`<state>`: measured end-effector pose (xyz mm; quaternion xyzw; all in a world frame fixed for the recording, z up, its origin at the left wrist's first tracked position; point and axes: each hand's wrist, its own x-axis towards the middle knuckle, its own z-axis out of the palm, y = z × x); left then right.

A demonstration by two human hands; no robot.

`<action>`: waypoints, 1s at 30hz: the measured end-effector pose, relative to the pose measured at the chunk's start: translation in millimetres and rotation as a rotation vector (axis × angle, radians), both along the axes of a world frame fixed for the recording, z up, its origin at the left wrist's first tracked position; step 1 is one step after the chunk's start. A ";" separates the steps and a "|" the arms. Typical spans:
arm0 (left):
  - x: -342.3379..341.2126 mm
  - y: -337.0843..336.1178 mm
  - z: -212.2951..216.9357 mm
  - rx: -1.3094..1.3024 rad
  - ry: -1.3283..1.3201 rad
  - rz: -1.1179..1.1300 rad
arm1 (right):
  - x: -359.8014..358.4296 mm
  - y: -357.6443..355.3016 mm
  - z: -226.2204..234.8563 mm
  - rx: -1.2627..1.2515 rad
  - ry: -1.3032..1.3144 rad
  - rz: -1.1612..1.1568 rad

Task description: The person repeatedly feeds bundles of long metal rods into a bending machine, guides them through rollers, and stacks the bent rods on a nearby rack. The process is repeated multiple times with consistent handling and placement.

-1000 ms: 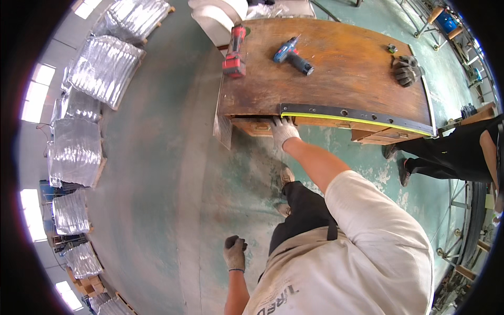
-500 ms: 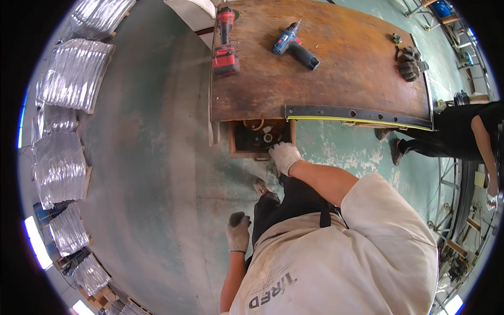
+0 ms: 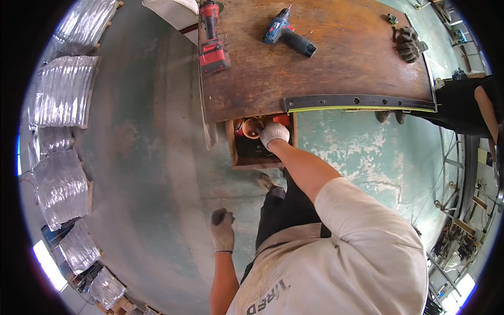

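My right hand (image 3: 274,135), in a whitish knit glove, reaches into an open wooden drawer (image 3: 257,166) under the table's near edge. Its fingers point down into the drawer beside a round tan ring-shaped thing (image 3: 252,127); they are mostly hidden, so whether they grip anything does not show. Something red (image 3: 282,120) lies by the drawer's back right corner. Dark small items in the drawer are too dim to name. My left hand (image 3: 222,231), gloved with dark fingertips, hangs low at my side over the floor, fingers curled in with nothing visible in them.
On the brown table (image 3: 247,86) lie a red-and-black power tool (image 3: 214,50), a blue cordless drill (image 3: 287,34) and dark gloves (image 3: 409,46). A long dark metal bar (image 3: 362,101) runs along its near edge. Another person (image 3: 462,107) stands at right; wrapped stacks (image 3: 65,92) line the left.
My right hand has moved from the drawer's near right side deeper toward its back. The drawer stands further out, and more of the ring-shaped thing shows. My left hand stays hanging at my side.
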<state>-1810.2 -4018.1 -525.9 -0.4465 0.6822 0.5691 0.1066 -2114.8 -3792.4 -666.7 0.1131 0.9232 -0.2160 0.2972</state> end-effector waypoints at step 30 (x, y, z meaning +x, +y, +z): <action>-88.3 66.3 -30.5 -0.215 0.161 -1.100 | 117.1 384.4 177.6 -1.586 0.524 -1.582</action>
